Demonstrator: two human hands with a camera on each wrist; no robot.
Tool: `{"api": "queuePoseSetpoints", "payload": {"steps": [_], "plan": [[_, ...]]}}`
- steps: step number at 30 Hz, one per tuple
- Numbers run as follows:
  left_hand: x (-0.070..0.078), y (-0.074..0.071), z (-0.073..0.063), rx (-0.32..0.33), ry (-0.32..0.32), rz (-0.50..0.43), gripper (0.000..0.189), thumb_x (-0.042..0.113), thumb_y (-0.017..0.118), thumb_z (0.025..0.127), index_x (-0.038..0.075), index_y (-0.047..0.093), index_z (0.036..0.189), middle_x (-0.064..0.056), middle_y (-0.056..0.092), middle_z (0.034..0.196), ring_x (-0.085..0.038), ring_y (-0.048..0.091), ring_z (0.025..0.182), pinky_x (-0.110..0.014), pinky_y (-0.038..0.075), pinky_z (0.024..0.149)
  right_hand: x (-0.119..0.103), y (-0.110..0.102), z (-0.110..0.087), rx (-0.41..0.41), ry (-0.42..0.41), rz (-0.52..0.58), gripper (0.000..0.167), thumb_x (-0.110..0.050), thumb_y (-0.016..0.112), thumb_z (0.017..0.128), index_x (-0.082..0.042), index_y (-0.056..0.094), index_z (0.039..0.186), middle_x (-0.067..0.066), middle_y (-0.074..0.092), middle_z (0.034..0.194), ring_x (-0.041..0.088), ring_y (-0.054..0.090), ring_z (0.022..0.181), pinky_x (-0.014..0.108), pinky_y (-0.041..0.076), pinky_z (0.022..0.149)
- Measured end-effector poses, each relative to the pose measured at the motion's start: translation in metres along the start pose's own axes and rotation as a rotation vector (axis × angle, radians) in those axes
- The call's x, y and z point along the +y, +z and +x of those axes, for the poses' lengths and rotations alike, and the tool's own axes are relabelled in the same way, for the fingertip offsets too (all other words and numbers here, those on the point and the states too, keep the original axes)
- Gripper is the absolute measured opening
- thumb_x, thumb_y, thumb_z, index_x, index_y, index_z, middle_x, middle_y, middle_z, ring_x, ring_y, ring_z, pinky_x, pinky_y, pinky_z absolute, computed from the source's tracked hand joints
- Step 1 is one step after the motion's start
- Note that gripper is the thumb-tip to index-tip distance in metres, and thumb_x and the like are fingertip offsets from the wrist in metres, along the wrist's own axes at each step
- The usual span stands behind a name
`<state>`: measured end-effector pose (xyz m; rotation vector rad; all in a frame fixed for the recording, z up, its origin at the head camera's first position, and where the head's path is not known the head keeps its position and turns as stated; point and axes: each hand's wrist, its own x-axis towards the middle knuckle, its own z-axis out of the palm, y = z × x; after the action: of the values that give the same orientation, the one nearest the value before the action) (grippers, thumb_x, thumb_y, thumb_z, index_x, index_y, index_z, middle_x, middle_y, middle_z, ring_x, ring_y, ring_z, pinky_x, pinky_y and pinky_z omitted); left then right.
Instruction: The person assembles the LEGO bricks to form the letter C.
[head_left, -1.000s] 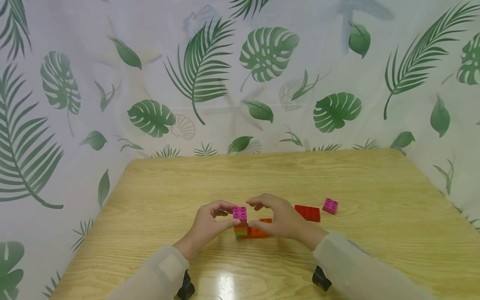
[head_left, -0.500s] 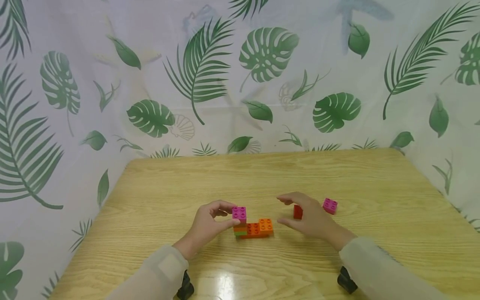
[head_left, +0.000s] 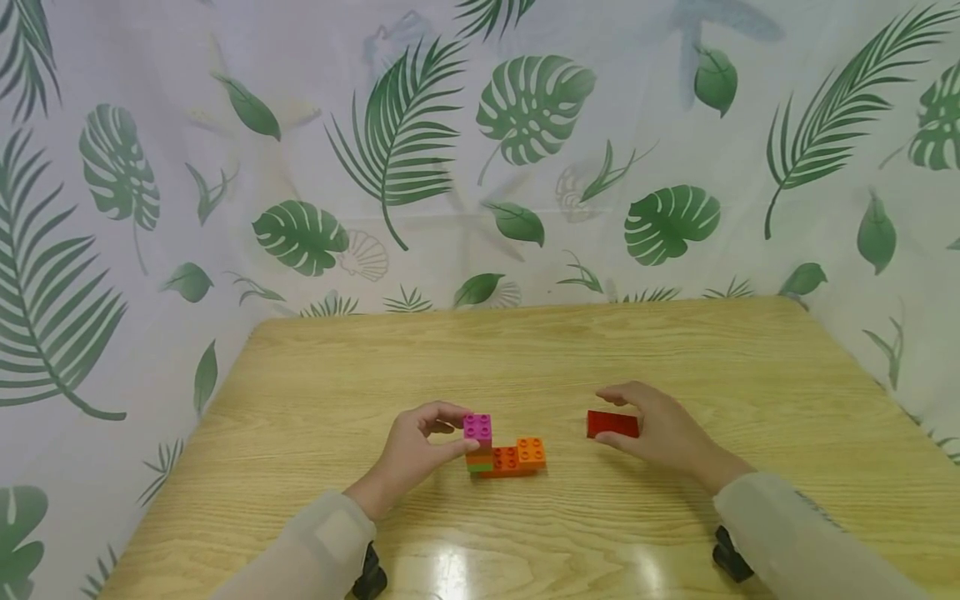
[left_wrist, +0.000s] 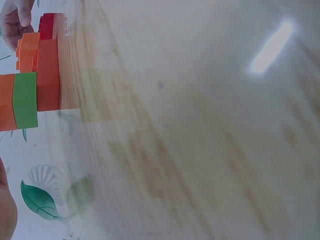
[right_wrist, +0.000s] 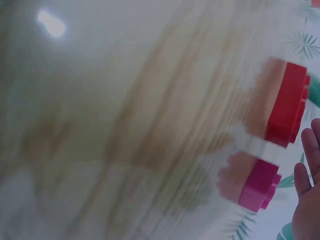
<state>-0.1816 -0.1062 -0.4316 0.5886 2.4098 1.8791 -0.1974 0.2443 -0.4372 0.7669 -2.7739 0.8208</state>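
Note:
My left hand (head_left: 427, 446) holds a pink toy building brick (head_left: 477, 427) between thumb and fingers, at the top of a small stack. Beneath it in the stack are orange and green bricks (left_wrist: 25, 100). The stack stands on the left end of a red-orange brick (head_left: 507, 459), whose right end carries an orange brick (head_left: 531, 451). Further right, my right hand (head_left: 660, 429) hovers over a red brick (head_left: 611, 423), thumb in front of it and fingers apart. The right wrist view shows the fingers (right_wrist: 310, 150) close by the red brick without gripping it.
A second pink brick (right_wrist: 259, 185) lies beside the red one in the right wrist view; the right hand hides it in the head view. All of this is on a wood-grain table (head_left: 360, 367), with a leaf-print cloth (head_left: 450, 167) hanging behind it.
My right hand has moved right, away from the stack, to the red brick, and now covers the loose pink one. My left hand has stayed at the stack.

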Motion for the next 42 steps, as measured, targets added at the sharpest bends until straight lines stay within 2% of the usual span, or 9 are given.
{"api": "queuePoseSetpoints", "payload": {"steps": [9,15,19,23,35,42], "plan": [[0.002,0.000,-0.001,-0.008,-0.024,-0.009,0.031,0.015,0.080,0.078,0.011,0.070,0.108,0.001,0.066,0.103,-0.027,0.058,0.099,-0.046,0.046,0.092,0.012,-0.002,-0.003,-0.057,0.012,-0.047,0.056,-0.035,0.079,0.079,-0.003,0.062,0.122,0.006,0.062,0.110,0.025,0.059,0.097,0.045,0.049,0.082],[0.002,0.000,-0.001,-0.009,-0.025,-0.011,0.031,0.015,0.080,0.078,0.010,0.070,0.108,0.000,0.066,0.104,-0.030,0.057,0.100,-0.049,0.045,0.092,0.016,0.000,-0.001,-0.099,0.022,-0.075,0.054,-0.032,0.079,0.078,-0.003,0.063,0.120,0.007,0.064,0.110,0.024,0.060,0.095,0.044,0.049,0.083],[0.002,-0.001,-0.001,-0.010,-0.027,-0.015,0.032,0.015,0.080,0.078,0.010,0.070,0.108,0.000,0.066,0.104,-0.032,0.057,0.100,-0.051,0.045,0.092,0.018,0.002,0.000,-0.118,0.021,-0.081,0.049,-0.031,0.078,0.080,-0.003,0.065,0.117,0.005,0.066,0.106,0.018,0.061,0.089,0.039,0.051,0.077],[0.003,-0.001,-0.001,-0.013,-0.031,-0.018,0.032,0.016,0.080,0.078,0.011,0.070,0.108,0.000,0.066,0.105,-0.031,0.057,0.100,-0.051,0.045,0.092,0.019,0.003,0.001,-0.119,0.012,-0.092,0.043,-0.027,0.078,0.081,-0.005,0.066,0.115,0.002,0.066,0.102,0.013,0.059,0.084,0.036,0.050,0.073],[0.003,-0.001,-0.002,-0.021,-0.028,-0.023,0.031,0.016,0.079,0.080,0.010,0.070,0.109,-0.001,0.065,0.108,-0.030,0.056,0.101,-0.050,0.045,0.091,0.008,-0.005,0.009,-0.129,0.043,-0.091,0.042,-0.024,0.076,0.082,-0.003,0.065,0.117,0.005,0.065,0.103,0.016,0.057,0.085,0.036,0.049,0.073],[0.002,-0.001,-0.001,-0.019,-0.035,-0.020,0.031,0.017,0.079,0.079,0.012,0.070,0.109,0.000,0.065,0.107,-0.032,0.056,0.102,-0.048,0.046,0.091,-0.006,-0.011,0.019,-0.084,0.003,-0.071,0.041,-0.023,0.078,0.081,-0.004,0.065,0.115,0.004,0.065,0.103,0.021,0.059,0.090,0.042,0.050,0.081]]}}
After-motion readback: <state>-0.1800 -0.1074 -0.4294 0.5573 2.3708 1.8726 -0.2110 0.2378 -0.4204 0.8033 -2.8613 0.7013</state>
